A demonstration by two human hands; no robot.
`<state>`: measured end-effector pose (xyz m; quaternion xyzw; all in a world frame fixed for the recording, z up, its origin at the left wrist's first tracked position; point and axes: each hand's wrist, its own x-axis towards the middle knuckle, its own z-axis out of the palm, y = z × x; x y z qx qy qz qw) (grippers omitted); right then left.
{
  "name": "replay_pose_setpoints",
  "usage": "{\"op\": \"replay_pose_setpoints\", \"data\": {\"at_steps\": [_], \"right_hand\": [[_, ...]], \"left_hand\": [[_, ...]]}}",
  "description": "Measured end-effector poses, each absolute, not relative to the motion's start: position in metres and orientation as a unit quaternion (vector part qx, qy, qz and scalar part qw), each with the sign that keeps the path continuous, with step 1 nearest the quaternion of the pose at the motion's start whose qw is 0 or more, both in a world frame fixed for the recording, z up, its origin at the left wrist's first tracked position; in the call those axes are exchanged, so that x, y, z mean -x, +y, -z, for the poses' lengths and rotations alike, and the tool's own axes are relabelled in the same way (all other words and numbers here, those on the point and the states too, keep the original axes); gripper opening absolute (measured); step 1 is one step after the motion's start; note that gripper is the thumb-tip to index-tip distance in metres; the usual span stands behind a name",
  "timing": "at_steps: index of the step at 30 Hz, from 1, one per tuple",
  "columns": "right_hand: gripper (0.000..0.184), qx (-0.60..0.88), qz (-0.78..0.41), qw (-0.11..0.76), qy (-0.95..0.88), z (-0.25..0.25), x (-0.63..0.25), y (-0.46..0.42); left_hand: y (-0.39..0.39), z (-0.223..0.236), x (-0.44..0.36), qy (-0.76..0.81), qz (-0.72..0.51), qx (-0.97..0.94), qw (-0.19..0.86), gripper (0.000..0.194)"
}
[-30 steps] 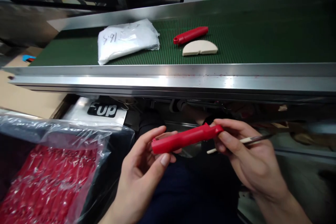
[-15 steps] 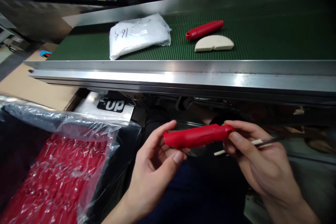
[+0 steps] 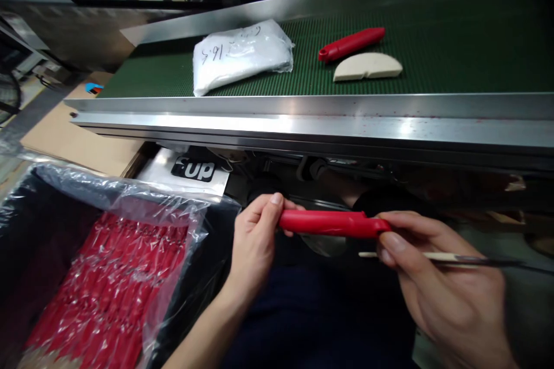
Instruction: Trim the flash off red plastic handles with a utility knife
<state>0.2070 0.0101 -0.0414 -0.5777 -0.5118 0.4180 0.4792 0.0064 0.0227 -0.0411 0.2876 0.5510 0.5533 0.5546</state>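
Between my two hands a long red plastic part (image 3: 324, 223) is held almost level. My left hand (image 3: 255, 242) pinches its left end between thumb and fingers. My right hand (image 3: 445, 282) grips the narrower right end, which has a hole through it. A thin stick-like tool (image 3: 437, 256) with a pale shaft and a dark section also lies in my right hand, its pale tip poking out to the left below the part. A similar red part (image 3: 352, 44) rests on the green conveyor belt (image 3: 454, 40), just behind a cream half-round block (image 3: 367, 66).
A white plastic-wrapped packet (image 3: 242, 55) with handwriting lies on the belt. The conveyor's metal edge (image 3: 259, 121) runs across in front of me. At lower left, a plastic-lined black bin (image 3: 208, 253) holds rows of red parts (image 3: 108, 277). Flat cardboard (image 3: 82, 138) lies behind it.
My left hand has closed from a loose, open-fingered support to a pinch on the part's left end. The part has turned and lies more level. The view has shifted slightly.
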Motion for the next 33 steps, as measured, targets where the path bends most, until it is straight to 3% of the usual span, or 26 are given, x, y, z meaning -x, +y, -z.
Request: {"op": "replay_pose_setpoints", "data": {"at_steps": [3,8,13,33], "right_hand": [[0.023,0.586,-0.435,0.481,-0.487,0.041,-0.200,0.011],[0.016,0.578,-0.515,0.508,-0.379,0.036,-0.192,0.025],[0.021,0.552,-0.591,0.514,-0.287,0.035,-0.190,0.034],[0.025,0.521,-0.641,0.486,-0.288,0.040,-0.191,0.037]], "left_hand": [[0.027,0.042,0.000,0.560,-0.576,-0.301,0.515,0.015],[0.021,0.037,0.000,0.530,-0.561,-0.319,0.549,0.027],[0.013,0.034,-0.001,0.480,-0.567,-0.293,0.602,0.028],[0.018,0.034,-0.008,0.495,-0.563,-0.217,0.625,0.021]]}}
